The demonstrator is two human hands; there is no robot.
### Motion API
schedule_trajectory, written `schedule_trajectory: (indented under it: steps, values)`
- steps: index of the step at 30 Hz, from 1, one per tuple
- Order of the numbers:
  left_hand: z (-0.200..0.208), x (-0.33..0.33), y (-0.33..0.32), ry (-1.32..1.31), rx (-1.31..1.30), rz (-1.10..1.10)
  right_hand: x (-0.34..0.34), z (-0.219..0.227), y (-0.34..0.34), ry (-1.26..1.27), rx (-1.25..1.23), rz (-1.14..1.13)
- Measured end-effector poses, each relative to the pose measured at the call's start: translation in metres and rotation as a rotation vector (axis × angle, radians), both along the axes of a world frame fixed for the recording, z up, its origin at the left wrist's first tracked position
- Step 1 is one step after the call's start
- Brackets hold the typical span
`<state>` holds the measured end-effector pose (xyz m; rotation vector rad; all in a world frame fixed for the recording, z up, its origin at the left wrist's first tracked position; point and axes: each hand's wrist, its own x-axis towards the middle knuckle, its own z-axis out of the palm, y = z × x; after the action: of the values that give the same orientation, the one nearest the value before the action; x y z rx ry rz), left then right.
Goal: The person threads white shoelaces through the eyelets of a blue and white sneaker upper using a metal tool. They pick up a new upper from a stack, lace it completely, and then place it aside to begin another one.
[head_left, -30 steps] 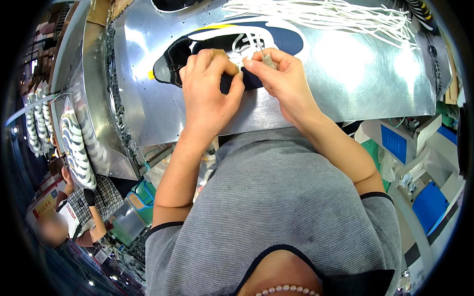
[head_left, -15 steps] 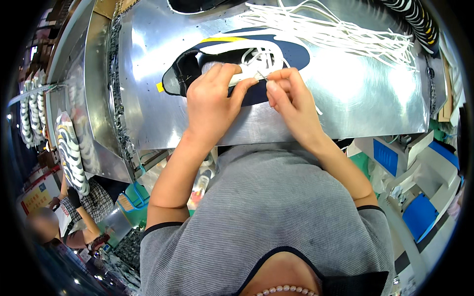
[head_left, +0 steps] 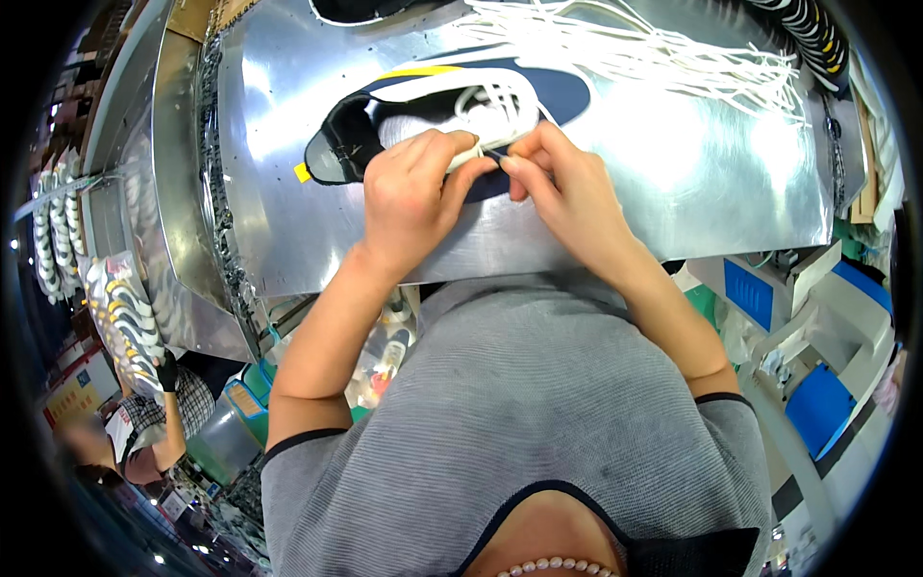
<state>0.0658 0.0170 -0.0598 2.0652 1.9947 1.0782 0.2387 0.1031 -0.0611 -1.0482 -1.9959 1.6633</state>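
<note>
A navy, white and yellow shoe upper (head_left: 413, 91) lies on its side on the metal table, its dark lining and grey heel turned up at the left. White shoelace (head_left: 500, 93) crosses its eyelet area in several strands. My left hand (head_left: 411, 192) grips the near eyelet edge of the upper between thumb and bent fingers. Close beside it, my right hand (head_left: 562, 183) is closed in a pinch at a thin end of the lace, the fingertips of both hands almost meeting. The exact spot between the fingertips is partly hidden.
A bundle of loose white laces (head_left: 654, 58) lies at the far right of the metal table (head_left: 711, 192). Part of another shoe upper (head_left: 361, 10) shows at the far edge. Stacked shoe parts (head_left: 812, 43) stand far right. A co-worker (head_left: 144, 433) holds bagged shoe parts (head_left: 123, 313) at left.
My right hand has moved slightly left and down, closer to my left fingertips. The shoe upper shifts a little left in view. The co-worker's hand has moved up against the bagged parts.
</note>
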Motion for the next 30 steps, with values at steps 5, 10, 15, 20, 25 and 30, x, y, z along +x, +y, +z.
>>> schedule_trajectory:
  steps: [5,10,15,20,25,30]
  values:
    - [-0.007,-0.001,-0.011,-0.031,0.045,-0.092,-0.008,-0.007,-0.002,0.078,-0.019,-0.001]
    - [-0.008,0.005,-0.016,-0.006,0.087,-0.170,-0.007,-0.003,-0.012,-0.064,0.281,0.068]
    - [-0.007,0.000,-0.029,0.020,0.023,-0.198,0.004,-0.001,-0.022,-0.068,0.384,0.029]
    - [-0.006,0.017,-0.033,0.058,0.162,-0.188,0.008,0.015,-0.031,-0.201,0.489,0.053]
    - [-0.013,0.015,-0.027,0.047,0.151,-0.208,-0.005,-0.012,-0.039,-0.229,0.572,0.007]
    - [-0.002,0.021,-0.035,0.050,0.071,-0.057,0.017,-0.007,-0.027,-0.050,0.456,0.029]
